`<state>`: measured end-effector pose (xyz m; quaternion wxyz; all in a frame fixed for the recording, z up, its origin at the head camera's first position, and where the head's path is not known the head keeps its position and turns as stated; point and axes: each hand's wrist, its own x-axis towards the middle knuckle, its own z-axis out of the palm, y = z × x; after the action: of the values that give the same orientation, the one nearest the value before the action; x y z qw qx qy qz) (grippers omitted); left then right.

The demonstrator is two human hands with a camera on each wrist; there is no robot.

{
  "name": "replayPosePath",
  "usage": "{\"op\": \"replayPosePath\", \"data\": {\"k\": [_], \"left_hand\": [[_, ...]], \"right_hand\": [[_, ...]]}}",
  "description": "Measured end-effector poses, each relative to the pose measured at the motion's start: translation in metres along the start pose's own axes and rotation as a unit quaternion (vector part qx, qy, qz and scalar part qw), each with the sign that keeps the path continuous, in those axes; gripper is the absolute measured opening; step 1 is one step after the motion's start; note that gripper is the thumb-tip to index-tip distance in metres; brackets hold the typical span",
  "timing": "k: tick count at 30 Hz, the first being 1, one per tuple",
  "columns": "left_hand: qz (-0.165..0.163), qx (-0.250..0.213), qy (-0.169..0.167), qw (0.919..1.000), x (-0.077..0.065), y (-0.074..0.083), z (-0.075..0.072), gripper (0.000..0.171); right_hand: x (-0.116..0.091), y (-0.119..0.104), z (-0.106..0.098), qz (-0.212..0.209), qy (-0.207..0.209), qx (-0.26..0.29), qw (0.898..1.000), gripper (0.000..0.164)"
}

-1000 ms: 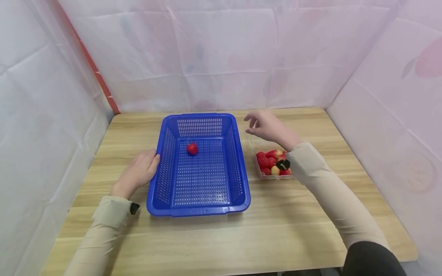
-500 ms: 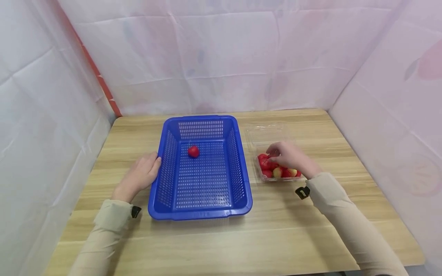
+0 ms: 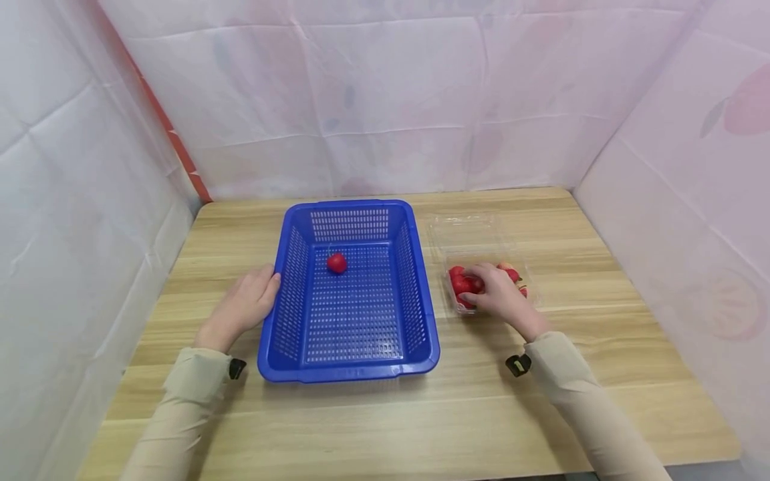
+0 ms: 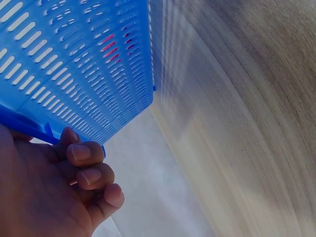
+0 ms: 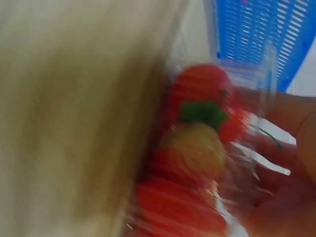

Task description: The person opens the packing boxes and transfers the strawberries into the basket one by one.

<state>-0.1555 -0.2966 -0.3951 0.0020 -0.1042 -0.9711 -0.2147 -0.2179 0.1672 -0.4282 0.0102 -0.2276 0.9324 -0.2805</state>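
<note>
A blue plastic basket [image 3: 351, 374] with slotted sides stands in the middle of the table, and one round red fruit [image 3: 337, 262] lies inside it. My left hand [image 3: 243, 304] grips the basket's left rim, its fingers curled at the edge in the left wrist view. To the right, my right hand [image 3: 496, 294] reaches down into a clear plastic box [image 5: 269, 74] of strawberries [image 5: 190, 153], some with pale yellow patches. Its thumb and forefinger lie on either side of red fruit [image 3: 462, 284] at the box's left end; I cannot tell whether they pinch one.
The box's clear lid [image 3: 466, 230] lies folded back behind it. Wooden tabletop [image 3: 361, 427] extends in front of the basket and to both sides. White patterned sheeting [image 3: 385, 100] encloses the table at the back and sides.
My right hand has come from above the box lid down to the strawberries, then shifted toward the box's left end. My left hand stays on the basket rim.
</note>
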Motion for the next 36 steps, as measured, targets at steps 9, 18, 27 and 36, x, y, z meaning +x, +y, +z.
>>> {"op": "replayPosePath", "data": {"k": [9, 18, 27, 36], "left_hand": [[0.000, -0.008, 0.003, 1.0000, 0.000, -0.001, 0.001, 0.033], [-0.001, -0.007, -0.006, 1.0000, 0.001, -0.002, 0.000, 0.034], [-0.014, -0.004, -0.017, 0.9998, 0.000, 0.000, -0.001, 0.036], [-0.014, -0.004, -0.019, 0.9997, 0.000, 0.000, -0.002, 0.035]], "right_hand": [[-0.002, -0.002, 0.011, 0.031, 0.056, 0.012, 0.998, 0.041], [-0.003, -0.008, 0.002, 0.062, 0.051, 0.030, 0.996, 0.043], [0.005, -0.014, -0.010, 0.088, 0.045, 0.064, 0.993, 0.042], [0.019, -0.029, -0.024, 0.078, 0.050, 0.113, 0.989, 0.039]]}}
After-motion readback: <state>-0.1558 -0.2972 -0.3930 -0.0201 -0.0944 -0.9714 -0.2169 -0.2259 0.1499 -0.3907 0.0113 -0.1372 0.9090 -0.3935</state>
